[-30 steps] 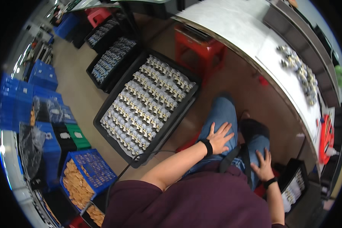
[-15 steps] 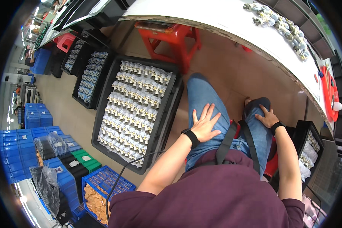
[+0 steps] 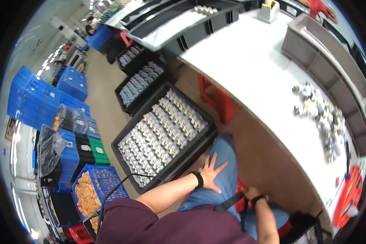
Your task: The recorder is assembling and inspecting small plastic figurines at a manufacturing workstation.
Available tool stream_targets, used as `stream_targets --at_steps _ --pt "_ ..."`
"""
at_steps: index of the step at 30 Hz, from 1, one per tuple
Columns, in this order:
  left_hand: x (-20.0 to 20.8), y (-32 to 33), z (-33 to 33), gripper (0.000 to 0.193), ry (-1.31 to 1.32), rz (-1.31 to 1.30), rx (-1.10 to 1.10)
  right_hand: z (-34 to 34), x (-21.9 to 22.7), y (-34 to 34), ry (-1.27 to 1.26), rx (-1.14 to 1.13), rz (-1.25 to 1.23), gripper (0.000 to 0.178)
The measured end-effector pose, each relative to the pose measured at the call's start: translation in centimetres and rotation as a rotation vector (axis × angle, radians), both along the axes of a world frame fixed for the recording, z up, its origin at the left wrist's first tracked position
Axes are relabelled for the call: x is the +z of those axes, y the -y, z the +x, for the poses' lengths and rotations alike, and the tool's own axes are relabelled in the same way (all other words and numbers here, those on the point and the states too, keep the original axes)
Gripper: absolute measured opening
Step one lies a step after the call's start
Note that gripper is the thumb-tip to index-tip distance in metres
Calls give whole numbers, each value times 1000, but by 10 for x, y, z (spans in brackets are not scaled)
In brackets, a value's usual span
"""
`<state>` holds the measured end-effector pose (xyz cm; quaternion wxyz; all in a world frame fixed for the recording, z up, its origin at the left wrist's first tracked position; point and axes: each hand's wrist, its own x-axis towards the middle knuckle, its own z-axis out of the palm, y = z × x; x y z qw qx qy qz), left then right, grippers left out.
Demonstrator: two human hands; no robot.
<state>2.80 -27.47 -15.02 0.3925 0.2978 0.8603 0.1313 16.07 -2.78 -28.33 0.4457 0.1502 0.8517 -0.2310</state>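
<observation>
My left hand [image 3: 212, 175] lies flat on my left thigh in blue jeans, its fingers spread and nothing in it. Between my legs, my right hand [image 3: 253, 192] is at the front of a red stool seat [image 3: 240, 188], close to a dark strap [image 3: 230, 202]. Its fingers are small and blurred, so their grip is unclear. Beside my left knee, a large black tray [image 3: 209, 136] holds rows of small white and yellow figurines [image 3: 158, 134]. More such figurines [image 3: 323, 118] lie in a loose heap on the white table [image 3: 240, 61].
Grey compartment bins [image 3: 297, 42] line the table's far side. A red dish [image 3: 348, 199] sits at its right end. Another red stool [image 3: 215, 101] stands under the table. Smaller black trays [image 3: 140, 83] stand farther off. At left are blue crates [image 3: 32, 101] and a blue basket [image 3: 110, 181].
The view has swung toward the right and up over the table. My right hand has left my right knee and moved to the stool between my legs. My left hand stays on the thigh.
</observation>
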Motion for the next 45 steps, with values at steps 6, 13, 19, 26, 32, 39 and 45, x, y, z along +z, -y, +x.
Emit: stream_targets --at_steps 6,13,19,26,32,39,45 --pt "-4 -26 -12 129 54 -213 -15 10 -37 -22 23 -263 -424 56" --pt "-39 -71 -43 128 121 -387 -484 -43 -19 -120 -104 -368 -415 55" --pt "-66 -51 -31 117 349 -178 -357 -84 7 -162 -146 -211 -403 54" --pt "-45 -96 -55 118 316 -216 -324 -100 24 -218 -209 2 -274 52" --pt "-30 -127 -54 119 230 -223 -358 -84 28 -234 -292 139 -116 51" --pt "7 -106 -36 127 60 -385 -221 -2 65 -181 -358 192 65 50" --pt "10 -73 -21 113 -103 -140 -194 102 77 -151 -278 -234 90 38"
